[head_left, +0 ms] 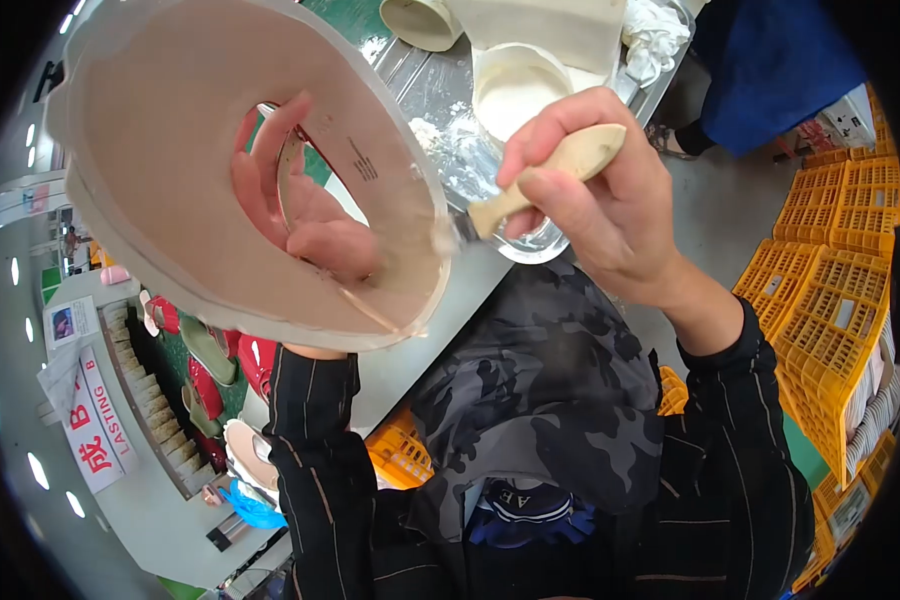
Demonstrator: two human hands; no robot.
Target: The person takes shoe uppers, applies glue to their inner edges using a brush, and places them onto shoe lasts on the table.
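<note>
Head view of two-handed work at a desk [400,365]. The left hand [320,215] is raised at the upper left, grasping a broad beige piece [160,130] from its far side; the fingers and thumb show through the oval opening, partly curled, and the forearm emerges below the lower rim. The piece is tilted, its concave inner face turned toward the viewer, with small dark print beside the opening and a pale band along its edge. The right hand [610,190] is closed around the wooden handle of a brush [585,155], thumb and forefinger pinching it; the bristles, blurred, lie at the right-hand rim of the piece — whether in contact cannot be told. Beyond the brush stands a white-filled pot [520,60] on a metal tray [410,85] smeared with white; a beige cup [420,22] lies tilted to the left of the pot, and a crumpled white cloth [655,40] rests to its right. A camouflage apron [540,380] covers the worker's lap. Periphery: stacked yellow crates [850,210] and another person's blue garment [780,70] on the right; on the left, red shoes [257,365], a blue plastic bag [250,505] and a sign [95,430] reading "LASTING B".
</note>
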